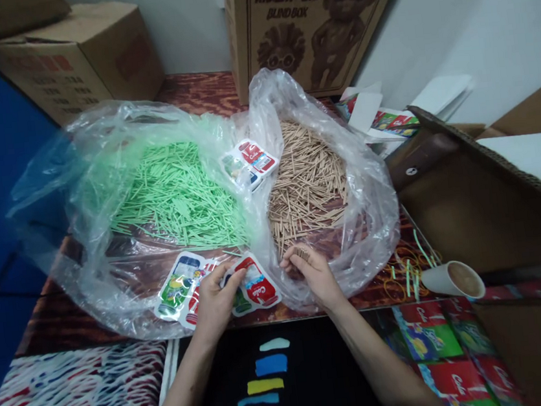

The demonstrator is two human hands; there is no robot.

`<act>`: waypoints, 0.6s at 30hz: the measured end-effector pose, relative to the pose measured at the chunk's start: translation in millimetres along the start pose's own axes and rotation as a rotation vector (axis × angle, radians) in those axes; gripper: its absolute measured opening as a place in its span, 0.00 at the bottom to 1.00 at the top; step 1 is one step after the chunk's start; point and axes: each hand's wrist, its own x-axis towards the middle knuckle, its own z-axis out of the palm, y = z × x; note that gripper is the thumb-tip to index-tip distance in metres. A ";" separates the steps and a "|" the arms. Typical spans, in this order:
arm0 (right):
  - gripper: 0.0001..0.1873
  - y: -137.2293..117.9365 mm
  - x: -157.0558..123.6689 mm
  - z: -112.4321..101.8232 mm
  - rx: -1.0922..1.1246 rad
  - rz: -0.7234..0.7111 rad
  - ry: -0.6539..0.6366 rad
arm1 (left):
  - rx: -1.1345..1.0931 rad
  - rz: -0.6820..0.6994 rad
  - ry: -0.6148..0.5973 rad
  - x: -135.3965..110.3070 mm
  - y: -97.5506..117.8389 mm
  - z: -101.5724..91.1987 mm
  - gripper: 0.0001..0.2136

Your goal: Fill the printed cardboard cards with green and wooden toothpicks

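My left hand (pixel 215 298) is pinched on a small stack of printed bottle-shaped cards (pixel 253 284) at the near edge of the table. My right hand (pixel 308 269) is closed on a little bundle of tan wooden sticks (pixel 300 252), just inside a clear plastic bag holding a heap of the same tan sticks (pixel 305 183). To the left, a second clear bag holds a pile of green sticks (pixel 177 197). More printed cards (pixel 179 285) lie fanned by my left hand, and another few cards (pixel 250 161) rest between the two bags.
A paper cup (pixel 452 279) lies on its side at the right, beside yellow rubber bands (pixel 401 279) and loose green sticks. An open cardboard box (pixel 489 197) fills the right. A "BLIND BOX" carton (pixel 312 16) and another carton (pixel 82 55) stand behind. Printed sheets (pixel 444 352) lie near right.
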 end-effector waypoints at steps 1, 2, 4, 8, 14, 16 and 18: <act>0.10 2.6 2.2 -3.0 0.034 0.004 0.015 | -0.003 0.000 -0.009 -0.3 0.9 -2.7 0.10; 0.09 5.0 3.9 -5.3 0.053 0.000 0.021 | -0.008 -0.004 -0.022 -0.8 1.8 -5.1 0.10; 0.09 9.7 5.9 -8.1 0.077 -0.021 0.025 | -0.021 -0.006 -0.039 -2.1 4.5 -8.7 0.10; 0.08 19.6 11.7 -13.7 0.151 -0.011 0.065 | 0.031 0.118 -0.050 -4.6 13.1 -11.0 0.07; 0.06 15.2 35.5 -30.4 -0.191 -0.106 0.048 | 0.206 0.362 -0.160 -4.8 20.2 -4.0 0.05; 0.07 8.7 41.5 -31.6 -0.508 -0.201 -0.076 | 0.230 0.380 -0.192 -4.6 18.8 0.8 0.06; 0.09 2.8 43.7 -29.3 -0.854 -0.291 -0.213 | 0.242 0.389 -0.219 -4.2 16.4 5.1 0.07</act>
